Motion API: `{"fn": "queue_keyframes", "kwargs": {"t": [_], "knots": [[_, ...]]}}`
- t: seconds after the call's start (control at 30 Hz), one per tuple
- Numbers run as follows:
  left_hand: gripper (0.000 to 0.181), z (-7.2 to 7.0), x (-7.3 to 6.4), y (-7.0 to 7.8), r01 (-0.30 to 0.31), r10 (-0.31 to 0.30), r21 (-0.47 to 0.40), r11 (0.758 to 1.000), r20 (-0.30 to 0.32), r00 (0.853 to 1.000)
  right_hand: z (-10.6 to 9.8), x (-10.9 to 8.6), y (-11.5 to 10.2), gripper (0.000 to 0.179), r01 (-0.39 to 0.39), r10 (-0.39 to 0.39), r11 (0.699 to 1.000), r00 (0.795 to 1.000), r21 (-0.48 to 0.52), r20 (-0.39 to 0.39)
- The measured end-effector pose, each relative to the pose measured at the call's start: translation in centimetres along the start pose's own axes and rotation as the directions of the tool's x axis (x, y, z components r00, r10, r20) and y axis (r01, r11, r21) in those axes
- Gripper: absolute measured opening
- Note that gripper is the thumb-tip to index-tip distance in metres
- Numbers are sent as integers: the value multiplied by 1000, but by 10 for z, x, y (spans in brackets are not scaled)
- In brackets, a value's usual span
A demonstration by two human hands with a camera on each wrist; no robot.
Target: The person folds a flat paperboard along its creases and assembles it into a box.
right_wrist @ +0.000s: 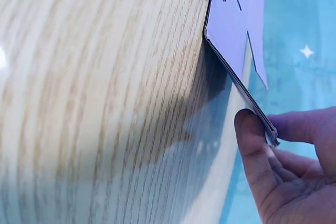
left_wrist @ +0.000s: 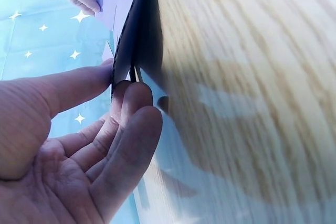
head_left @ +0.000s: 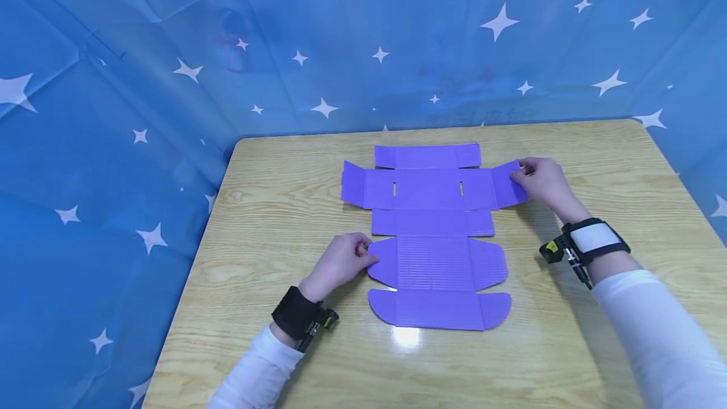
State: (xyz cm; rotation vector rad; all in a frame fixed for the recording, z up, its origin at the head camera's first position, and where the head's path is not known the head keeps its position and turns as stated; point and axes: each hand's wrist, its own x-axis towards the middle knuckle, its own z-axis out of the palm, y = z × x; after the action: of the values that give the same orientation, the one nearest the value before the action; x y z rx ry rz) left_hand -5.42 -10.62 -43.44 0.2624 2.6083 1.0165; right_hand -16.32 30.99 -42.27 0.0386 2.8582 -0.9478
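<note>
An unfolded purple cardboard box (head_left: 434, 223) lies on the table, with two slots in its second panel from the far end. My left hand (head_left: 342, 260) pinches the edge of a left side flap near the front; in the left wrist view the thumb is on one face and the fingers (left_wrist: 137, 98) are on the other. At the far right, my right hand (head_left: 544, 180) pinches the tip of the long panel's side flap (right_wrist: 244, 95), which tilts up from the table. The opposite left flap (head_left: 353, 184) also stands slightly raised.
The wood-grain table (head_left: 272, 207) carries the cardboard, with a light reflection by its front edge. A blue cloth with white stars (head_left: 363, 36) hangs behind and along the left and right sides. Each wrist wears a strapped camera (head_left: 591, 238).
</note>
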Motion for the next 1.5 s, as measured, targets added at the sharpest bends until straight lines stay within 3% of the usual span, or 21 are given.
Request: {"fn": "queue_keyframes", "kwargs": {"t": [0.3,0.4,0.5,0.6,0.73,0.8,0.9,1.03,1.17,1.3,1.5], "knots": [[26,-1,0,0,-33,33,36,999,12,999,2,0,1,51,12,-12,1000,1000,-11,-16],[26,-2,0,2,-57,59,79,995,-26,998,2,0,2,50,29,-29,999,999,-14,-31],[25,-4,3,5,-121,133,145,982,-77,988,2,0,3,48,47,-48,999,998,-15,-51],[31,-3,6,12,-220,245,213,952,-100,964,2,0,3,48,48,-49,999,997,-13,-56],[62,2,11,24,-329,350,336,883,-3,937,3,-2,3,50,30,-31,999,998,-12,-61],[76,5,14,28,-368,374,395,842,66,925,4,-2,3,49,31,-31,999,997,-13,-66],[82,9,20,34,-408,384,453,793,148,911,4,-2,4,48,28,-29,999,997,-23,-68],[83,14,25,42,-422,345,473,773,243,906,3,-2,4,49,31,-32,999,998,-30,-54],[84,18,29,48,-414,282,483,772,323,903,3,-1,4,49,23,-25,999,999,-36,-48],[88,24,33,52,-420,245,494,761,380,892,4,0,4,50,23,-25,999,998,-40,-50],[95,36,35,54,-435,199,535,724,442,875,5,-2,3,51,29,-31,999,998,-36,-48]]}}
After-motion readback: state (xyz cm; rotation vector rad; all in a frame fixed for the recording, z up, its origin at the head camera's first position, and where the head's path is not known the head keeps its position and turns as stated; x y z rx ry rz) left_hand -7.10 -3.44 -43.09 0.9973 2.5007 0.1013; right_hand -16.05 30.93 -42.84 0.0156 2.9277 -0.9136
